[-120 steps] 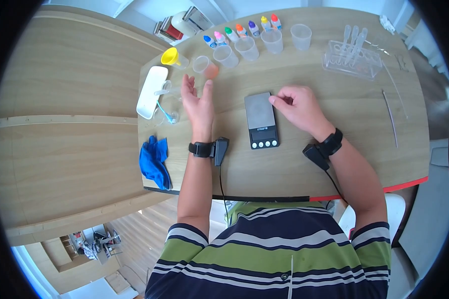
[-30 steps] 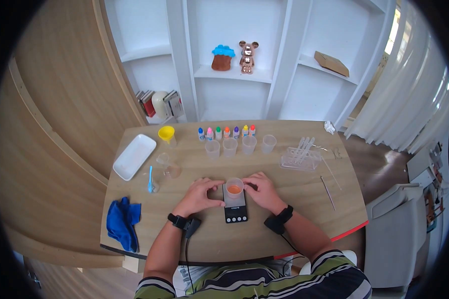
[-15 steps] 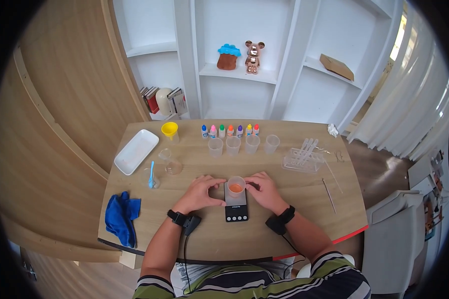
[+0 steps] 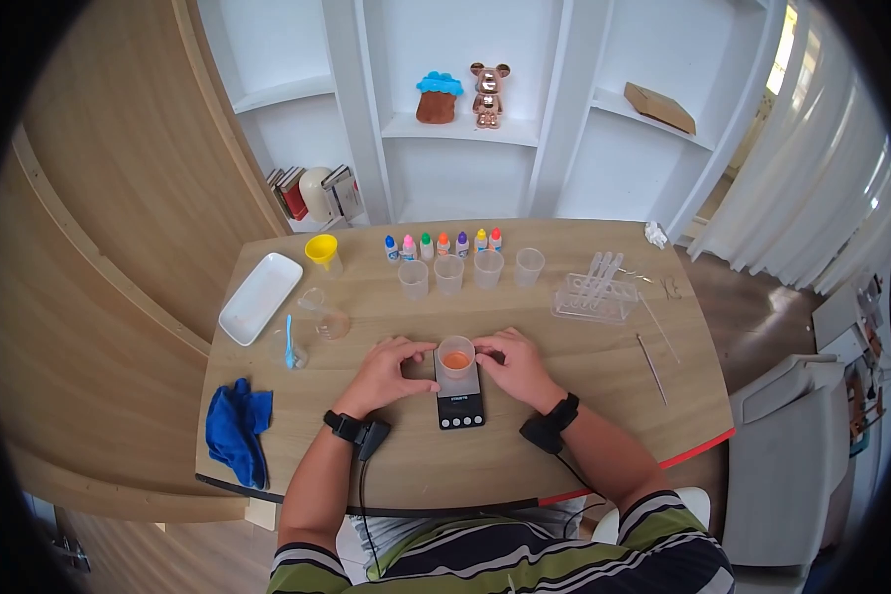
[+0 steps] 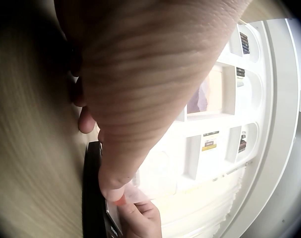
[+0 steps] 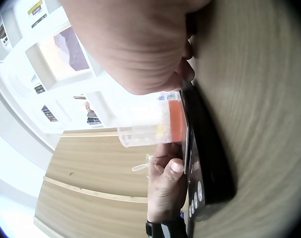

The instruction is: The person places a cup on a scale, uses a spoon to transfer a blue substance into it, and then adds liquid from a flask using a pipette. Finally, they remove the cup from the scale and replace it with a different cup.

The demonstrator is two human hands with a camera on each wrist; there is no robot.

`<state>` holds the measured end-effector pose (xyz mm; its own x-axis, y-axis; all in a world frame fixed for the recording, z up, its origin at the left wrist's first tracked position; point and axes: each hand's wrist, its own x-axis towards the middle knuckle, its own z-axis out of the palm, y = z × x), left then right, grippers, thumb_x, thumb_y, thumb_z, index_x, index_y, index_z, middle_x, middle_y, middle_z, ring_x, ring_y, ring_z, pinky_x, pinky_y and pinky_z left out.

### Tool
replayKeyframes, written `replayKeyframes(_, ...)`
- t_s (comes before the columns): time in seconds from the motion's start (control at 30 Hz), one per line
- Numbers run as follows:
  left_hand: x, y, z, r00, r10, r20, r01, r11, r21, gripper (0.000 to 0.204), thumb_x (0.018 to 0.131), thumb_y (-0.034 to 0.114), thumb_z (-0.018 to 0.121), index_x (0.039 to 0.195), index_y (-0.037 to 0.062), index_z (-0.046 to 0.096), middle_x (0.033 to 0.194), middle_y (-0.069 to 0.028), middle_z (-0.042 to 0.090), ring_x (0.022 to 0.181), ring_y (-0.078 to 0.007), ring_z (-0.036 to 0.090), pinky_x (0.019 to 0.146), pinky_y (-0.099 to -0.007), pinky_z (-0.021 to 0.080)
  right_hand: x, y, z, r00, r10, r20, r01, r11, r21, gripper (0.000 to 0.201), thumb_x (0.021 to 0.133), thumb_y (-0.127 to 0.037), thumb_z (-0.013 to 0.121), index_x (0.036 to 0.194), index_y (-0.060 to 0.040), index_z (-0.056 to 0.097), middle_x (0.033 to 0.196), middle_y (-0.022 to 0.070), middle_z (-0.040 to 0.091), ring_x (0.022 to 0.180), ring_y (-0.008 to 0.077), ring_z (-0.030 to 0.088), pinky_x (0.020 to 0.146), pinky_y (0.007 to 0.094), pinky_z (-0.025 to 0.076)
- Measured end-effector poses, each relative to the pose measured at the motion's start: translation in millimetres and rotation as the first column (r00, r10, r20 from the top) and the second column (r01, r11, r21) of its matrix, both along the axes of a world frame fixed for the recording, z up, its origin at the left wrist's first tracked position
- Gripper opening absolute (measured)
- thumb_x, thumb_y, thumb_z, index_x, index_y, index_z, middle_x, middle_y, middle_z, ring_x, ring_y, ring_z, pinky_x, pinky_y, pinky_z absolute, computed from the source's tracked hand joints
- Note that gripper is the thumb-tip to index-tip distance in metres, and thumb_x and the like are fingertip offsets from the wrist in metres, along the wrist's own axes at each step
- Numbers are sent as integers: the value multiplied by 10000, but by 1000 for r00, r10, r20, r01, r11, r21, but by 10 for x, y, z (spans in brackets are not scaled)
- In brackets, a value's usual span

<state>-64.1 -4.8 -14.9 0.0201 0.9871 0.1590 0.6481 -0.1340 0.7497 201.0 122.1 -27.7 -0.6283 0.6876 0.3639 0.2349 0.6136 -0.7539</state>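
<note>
A clear plastic cup (image 4: 455,346) with a little orange liquid stands upright on the plate of a black digital scale (image 4: 460,412). My left hand (image 4: 379,378) rests at the scale's left side, thumb and fingers apart, with the thumb tip at its edge. On the other side, my right hand (image 4: 517,370) has loosely bent fingers, their tips close to the cup and the scale's right edge. In the right wrist view the orange layer (image 6: 176,121) shows at the cup's bottom, and the fingertips sit at the scale's end. The scale's readout is too small to read.
Several cups (image 4: 448,276) line up before small coloured dropper bottles (image 4: 444,245). At left are a white tray (image 4: 260,299), yellow funnel (image 4: 322,249), glass beaker (image 4: 333,324), blue dropper (image 4: 289,342) and blue cloth (image 4: 236,431). A test-tube rack (image 4: 594,302) and metal rod (image 4: 651,368) lie right.
Four seconds ago the cup of orange liquid stood at the back left beyond my left hand; now it is on the scale. My hands have come in beside the scale, and the head view has tilted up.
</note>
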Motion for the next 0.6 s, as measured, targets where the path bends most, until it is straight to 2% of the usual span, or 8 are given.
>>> replayKeyframes(0.07,8,-16,14,1000,4,2,-4,1000,2,735,729,443,994,1387,207,767,1014,-8,696,986,-225,635,922,-378,473,0,-36,29,1000,-9,12,9,1000,-11,251,909,-94,806,1158,-59,817,923,108,751,888,281,689,794,406,577)
replayKeyframes(0.13,8,-13,33,1000,-1,-20,1,1000,-9,733,731,443,993,1385,203,765,1021,-12,697,1001,-235,638,935,-386,472,-4,-58,69,998,-44,45,49,992,-117,265,906,-98,811,1169,-66,819,901,109,747,858,275,689,778,407,579)
replayKeyframes(0.23,4,-22,23,1000,-17,-25,17,999,29,746,719,439,996,1384,194,762,1024,-22,695,1024,-255,641,953,-397,472,1,-31,48,998,-31,47,31,999,-14,268,911,-105,811,1177,-72,820,878,106,738,845,271,693,765,405,580)
replayKeyframes(0.47,2,-39,63,996,-54,-72,57,997,51,857,660,458,1017,1414,166,737,1048,-44,690,1069,-283,632,992,-415,461,4,-31,33,998,-36,52,40,996,-75,264,920,-126,808,1179,-75,821,862,107,736,849,271,693,763,407,575)
replayKeyframes(0.53,10,-37,63,995,-51,-88,57,997,60,885,648,473,1019,1424,163,728,1053,-48,685,1074,-284,629,1001,-420,455,15,0,-14,998,-11,65,11,1000,-4,288,943,-102,807,1230,-112,819,930,92,685,774,205,688,734,347,571)
replayKeyframes(0.6,21,-29,31,996,-41,-84,46,997,58,880,651,476,1018,1422,164,729,1049,-47,682,1072,-282,629,1001,-420,454,22,11,-45,998,-12,61,13,1000,-6,289,943,-103,808,1232,-112,819,930,93,686,776,205,690,736,345,572)
